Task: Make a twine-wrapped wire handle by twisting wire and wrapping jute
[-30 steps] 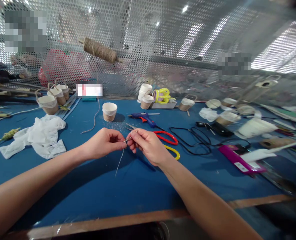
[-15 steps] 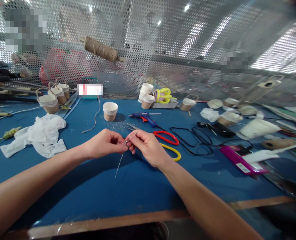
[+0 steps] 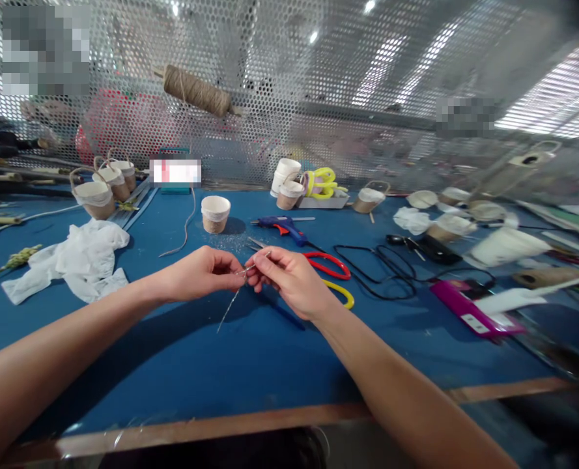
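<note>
The left hand [image 3: 198,273] and right hand [image 3: 294,283] meet fingertip to fingertip; both sets of fingers pinch a thin silvery wire strand [image 3: 229,307], steadying it above the blue tabletop [image 3: 250,371]; its tail dangles free.

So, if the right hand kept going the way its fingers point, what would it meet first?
Probably the left hand, which meets the right hand at the thin strand both pinch.

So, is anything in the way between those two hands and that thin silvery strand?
Nothing visible. The left hand and right hand both pinch the silvery strand at their fingertips, its loose end trailing down toward the blue table. The red and yellow scissors lie beyond the right hand, clear of the grip.
</note>
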`<state>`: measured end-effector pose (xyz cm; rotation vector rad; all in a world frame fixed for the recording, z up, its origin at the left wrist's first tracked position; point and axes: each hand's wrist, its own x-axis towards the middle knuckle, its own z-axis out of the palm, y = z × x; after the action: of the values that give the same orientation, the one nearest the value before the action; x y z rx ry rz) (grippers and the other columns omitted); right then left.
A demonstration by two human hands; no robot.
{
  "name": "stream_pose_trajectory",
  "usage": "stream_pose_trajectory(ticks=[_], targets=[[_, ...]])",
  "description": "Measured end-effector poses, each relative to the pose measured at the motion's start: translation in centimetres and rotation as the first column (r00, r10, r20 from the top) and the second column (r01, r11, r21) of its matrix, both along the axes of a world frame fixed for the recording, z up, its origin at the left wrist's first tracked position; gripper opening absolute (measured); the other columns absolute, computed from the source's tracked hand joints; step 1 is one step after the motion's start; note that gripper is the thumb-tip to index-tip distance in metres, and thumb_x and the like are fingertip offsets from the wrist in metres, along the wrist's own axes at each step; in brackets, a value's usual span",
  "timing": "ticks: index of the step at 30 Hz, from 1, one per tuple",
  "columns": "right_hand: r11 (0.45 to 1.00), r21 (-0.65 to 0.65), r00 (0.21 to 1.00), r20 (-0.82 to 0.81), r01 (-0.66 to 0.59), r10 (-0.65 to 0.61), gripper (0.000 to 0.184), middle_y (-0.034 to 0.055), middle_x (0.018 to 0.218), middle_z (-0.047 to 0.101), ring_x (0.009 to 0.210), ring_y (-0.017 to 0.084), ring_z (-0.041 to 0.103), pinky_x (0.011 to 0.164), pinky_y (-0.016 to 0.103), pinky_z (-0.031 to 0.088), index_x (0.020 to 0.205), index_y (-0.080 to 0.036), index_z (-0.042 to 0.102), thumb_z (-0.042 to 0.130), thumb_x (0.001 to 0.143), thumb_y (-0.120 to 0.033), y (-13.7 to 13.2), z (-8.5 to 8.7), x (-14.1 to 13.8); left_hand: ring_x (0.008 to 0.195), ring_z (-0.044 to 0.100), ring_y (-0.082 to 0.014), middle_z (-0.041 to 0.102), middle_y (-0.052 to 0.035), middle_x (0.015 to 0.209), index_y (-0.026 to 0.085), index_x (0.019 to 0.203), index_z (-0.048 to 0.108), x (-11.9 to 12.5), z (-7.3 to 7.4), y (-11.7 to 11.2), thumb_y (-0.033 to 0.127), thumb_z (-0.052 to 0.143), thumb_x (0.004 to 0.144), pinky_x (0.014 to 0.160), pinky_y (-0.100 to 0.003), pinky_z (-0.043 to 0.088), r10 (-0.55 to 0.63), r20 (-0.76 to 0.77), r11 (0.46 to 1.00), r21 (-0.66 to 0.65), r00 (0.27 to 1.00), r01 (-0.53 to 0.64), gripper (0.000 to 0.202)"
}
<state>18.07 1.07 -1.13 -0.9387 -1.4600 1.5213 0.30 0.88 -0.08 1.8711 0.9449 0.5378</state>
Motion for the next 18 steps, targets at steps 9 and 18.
stream_pose_trajectory(ticks=[9,18], targets=[[0.99,-0.115,0.985,-0.143,0.076,-0.092,0.024,0.0002,0.062,0.063,0.057,0.009,0.059,0.056,0.023,0.048,0.072,-0.014,0.06,0.07,0.064,-0.034,0.1,0.2,0.1,0.077,0.056,-0.0166,0.063,-0.0082,0.081,0.013,0.082,0.058,0.2,-0.9,-0.4,0.022,0.05,0.081,0.072,-0.03,0.047,0.218,-0.156,0.338,0.938,0.963,0.075,0.012],[0.992,-0.069,0.975,0.186,-0.11,0.121,0.018,0.0001,0.061,0.061,0.051,0.008,0.055,0.048,0.021,0.043,0.071,-0.013,0.06,0.067,0.069,-0.03,0.7,0.9,1.4,0.049,0.049,-0.0107,0.059,-0.0005,0.06,0.015,0.079,0.06,-0.3,-0.4,-0.6,0.018,0.039,0.087,0.049,-0.024,0.036,0.229,-0.301,0.138,0.951,0.926,0.275,0.022]])
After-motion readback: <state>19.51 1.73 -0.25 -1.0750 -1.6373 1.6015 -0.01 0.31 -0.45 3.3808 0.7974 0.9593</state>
